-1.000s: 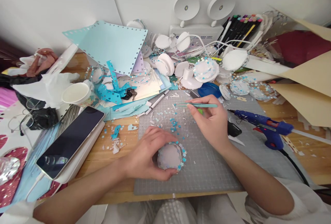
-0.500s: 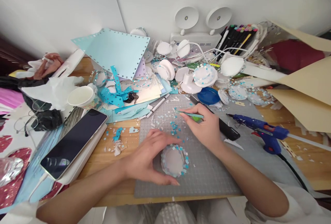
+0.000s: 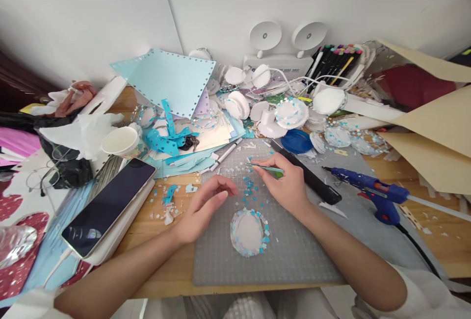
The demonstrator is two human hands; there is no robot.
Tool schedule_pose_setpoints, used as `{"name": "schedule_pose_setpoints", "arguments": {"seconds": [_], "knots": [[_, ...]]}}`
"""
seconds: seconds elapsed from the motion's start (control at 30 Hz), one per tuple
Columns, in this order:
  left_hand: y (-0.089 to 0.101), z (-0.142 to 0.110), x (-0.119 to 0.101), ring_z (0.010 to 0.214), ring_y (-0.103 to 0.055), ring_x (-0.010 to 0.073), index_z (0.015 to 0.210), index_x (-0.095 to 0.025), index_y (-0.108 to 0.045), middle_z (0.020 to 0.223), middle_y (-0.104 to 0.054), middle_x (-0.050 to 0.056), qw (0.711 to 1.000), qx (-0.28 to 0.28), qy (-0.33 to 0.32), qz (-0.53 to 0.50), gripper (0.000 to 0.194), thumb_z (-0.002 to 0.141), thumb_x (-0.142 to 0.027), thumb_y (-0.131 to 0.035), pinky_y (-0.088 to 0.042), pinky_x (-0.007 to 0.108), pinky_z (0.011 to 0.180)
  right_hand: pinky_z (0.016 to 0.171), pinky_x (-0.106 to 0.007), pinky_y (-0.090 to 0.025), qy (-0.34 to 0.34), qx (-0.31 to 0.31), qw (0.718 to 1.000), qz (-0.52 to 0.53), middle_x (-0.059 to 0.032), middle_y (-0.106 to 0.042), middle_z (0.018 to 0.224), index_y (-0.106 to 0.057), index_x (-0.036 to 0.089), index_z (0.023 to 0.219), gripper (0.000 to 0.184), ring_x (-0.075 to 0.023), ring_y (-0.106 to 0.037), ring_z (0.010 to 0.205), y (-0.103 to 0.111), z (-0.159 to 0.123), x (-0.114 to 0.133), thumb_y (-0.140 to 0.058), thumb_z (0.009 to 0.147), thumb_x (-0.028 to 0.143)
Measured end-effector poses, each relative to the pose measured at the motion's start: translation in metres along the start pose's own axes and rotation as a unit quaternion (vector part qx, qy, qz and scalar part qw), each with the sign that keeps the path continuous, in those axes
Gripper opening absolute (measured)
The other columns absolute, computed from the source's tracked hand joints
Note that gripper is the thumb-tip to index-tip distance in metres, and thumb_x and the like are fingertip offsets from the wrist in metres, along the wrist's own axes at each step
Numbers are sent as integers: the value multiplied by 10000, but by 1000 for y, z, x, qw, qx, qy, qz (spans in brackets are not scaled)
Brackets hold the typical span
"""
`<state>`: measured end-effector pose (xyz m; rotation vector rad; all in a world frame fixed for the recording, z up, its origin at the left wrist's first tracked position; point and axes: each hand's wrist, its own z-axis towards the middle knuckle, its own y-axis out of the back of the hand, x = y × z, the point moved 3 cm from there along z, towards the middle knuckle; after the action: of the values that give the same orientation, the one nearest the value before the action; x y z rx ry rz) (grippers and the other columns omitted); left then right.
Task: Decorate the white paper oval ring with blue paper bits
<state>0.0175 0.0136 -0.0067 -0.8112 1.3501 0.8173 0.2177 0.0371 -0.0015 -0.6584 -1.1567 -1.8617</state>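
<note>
A white round disc (image 3: 249, 231) edged with small blue and silvery confetti lies flat on the grey cutting mat (image 3: 294, 255). My left hand (image 3: 201, 208) rests on the mat just left of the disc, fingers loosely curled and apart, holding nothing and no longer touching it. My right hand (image 3: 288, 184) is beyond the disc, pinching teal tweezers (image 3: 265, 167) whose tips point left over a scatter of blue confetti bits (image 3: 249, 185).
A blue glue gun (image 3: 371, 193) lies right on the mat, a black utility knife (image 3: 308, 177) beside my right hand. A phone (image 3: 110, 204) sits at the left on a white pad, by a paper cup (image 3: 121, 142). Cut paper, white discs and markers (image 3: 333, 61) crowd the back.
My left hand let go of the disc and drew back to the left, leaving it flat on the mat. My right hand lowered the tweezers toward the confetti bits.
</note>
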Motion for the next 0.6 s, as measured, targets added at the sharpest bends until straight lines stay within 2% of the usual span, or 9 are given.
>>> {"name": "schedule_pose_setpoints", "arguments": {"seconds": [0.13, 0.3, 0.6], "knots": [[3, 3, 7, 894, -511, 180, 951, -155, -592, 923, -574, 58, 998, -37, 15, -40, 221, 942, -321, -448, -394, 286, 832, 719, -312, -551, 9, 17, 1000, -14, -38, -730, 856, -610, 219, 795, 42, -199, -701, 834, -3, 0, -1, -616, 820, 186], [3, 3, 8, 844, -509, 158, 895, -157, -600, 866, -563, 36, 997, -43, 33, -47, 187, 937, -283, -468, -392, 260, 790, 718, -311, -548, 14, 21, 999, -21, -32, -731, 865, -606, 224, 793, 45, -198, -699, 847, -5, 0, -3, -609, 825, 191], [3, 5, 7, 790, -510, 140, 857, -149, -593, 809, -562, 21, 997, -38, 45, -39, 193, 937, -270, -466, -390, 239, 742, 767, -310, -532, -23, -28, 999, 3, -29, -726, 865, -582, 219, 781, 67, -195, -693, 866, 8, 3, -2, -640, 813, 225]]}}
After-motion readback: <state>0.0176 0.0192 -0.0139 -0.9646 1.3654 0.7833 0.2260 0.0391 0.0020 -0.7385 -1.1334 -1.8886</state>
